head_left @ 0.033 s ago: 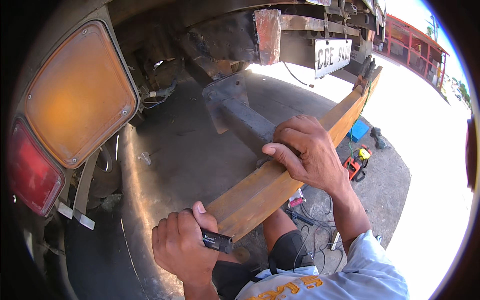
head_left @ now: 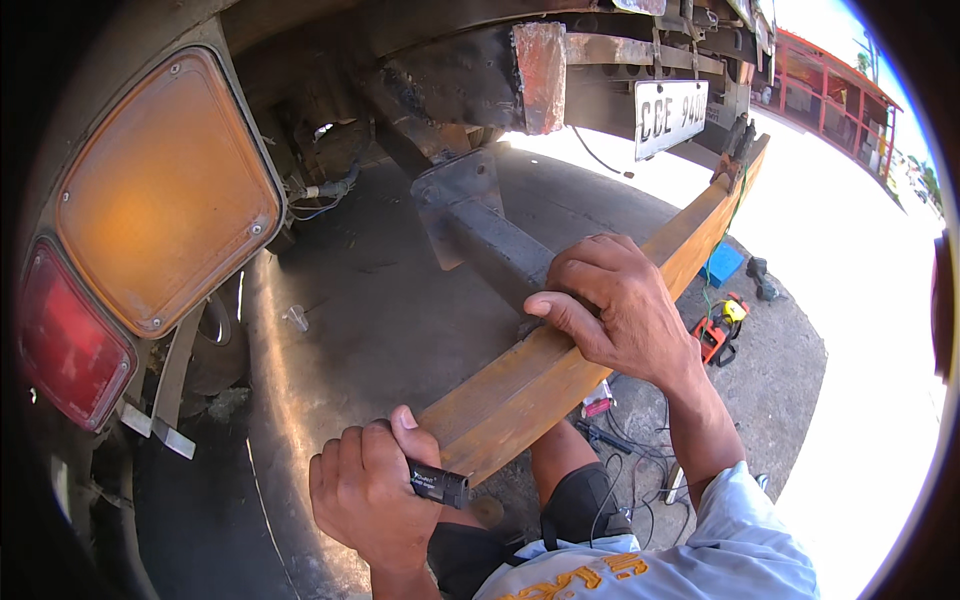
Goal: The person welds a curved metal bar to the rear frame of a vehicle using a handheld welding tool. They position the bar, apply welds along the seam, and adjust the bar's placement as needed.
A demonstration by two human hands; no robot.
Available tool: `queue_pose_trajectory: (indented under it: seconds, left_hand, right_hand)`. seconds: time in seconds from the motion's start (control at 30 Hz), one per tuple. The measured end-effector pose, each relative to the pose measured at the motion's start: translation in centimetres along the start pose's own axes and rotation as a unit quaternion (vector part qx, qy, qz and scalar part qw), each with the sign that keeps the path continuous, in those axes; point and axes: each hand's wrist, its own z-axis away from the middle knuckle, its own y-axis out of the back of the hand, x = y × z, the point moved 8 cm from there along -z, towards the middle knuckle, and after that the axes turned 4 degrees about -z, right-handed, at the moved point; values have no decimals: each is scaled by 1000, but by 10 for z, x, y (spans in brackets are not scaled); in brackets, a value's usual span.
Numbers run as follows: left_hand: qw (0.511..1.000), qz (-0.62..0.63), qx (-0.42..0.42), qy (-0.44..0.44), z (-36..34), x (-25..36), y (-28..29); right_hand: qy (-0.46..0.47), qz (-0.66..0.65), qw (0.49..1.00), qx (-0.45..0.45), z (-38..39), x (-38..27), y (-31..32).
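Observation:
A long rusty brown beam (head_left: 530, 400) runs slantwise from near my left hand to the far right, below the rear of a vehicle. My right hand (head_left: 620, 300) is closed over the beam's upper edge, where a dark square steel arm (head_left: 490, 235) with a flange plate meets it. Part of that joint is hidden by the hand. My left hand (head_left: 375, 490), at the beam's near end, is wrapped round a black cylindrical handle (head_left: 440, 484); the rest of it is hidden in the fist. A clamp (head_left: 728, 170) grips the beam's far end.
An amber lamp (head_left: 170, 195) and a red lamp (head_left: 75, 335) fill the left side. A licence plate (head_left: 670, 118) hangs above the beam. Cables (head_left: 640, 465), a blue box (head_left: 722, 264), a dark power tool (head_left: 762, 280) and a red-and-yellow tool (head_left: 720, 330) lie on the ground.
The view has shifted very slightly. Both hands keep their places on the handle and the beam.

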Motion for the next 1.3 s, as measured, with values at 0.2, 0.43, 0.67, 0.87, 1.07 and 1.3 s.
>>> queue_pose_trajectory:
  seconds: [0.2,0.43,0.67,0.87,1.07,1.3]
  left_hand:
    - [1000,-6,11,-6,-5,3,0]
    - [1000,-13,-3,-13,-3,2,-3]
    - [999,-1,9,-42,-8,9,9]
    - [998,-7,47,-30,-11,13,12]
    - [998,-2,59,-35,-9,14,9]
    - [999,-18,41,-28,-9,20,12]
  right_hand:
    - [-28,13,998,-49,-13,14,-9]
    - [-35,-13,999,-39,-15,31,1]
    - [-87,76,993,31,-25,94,35]
    - [-149,45,988,6,-30,150,40]
    - [-173,-6,984,-44,-24,170,36]
    - [-110,-109,975,-157,-13,169,19]
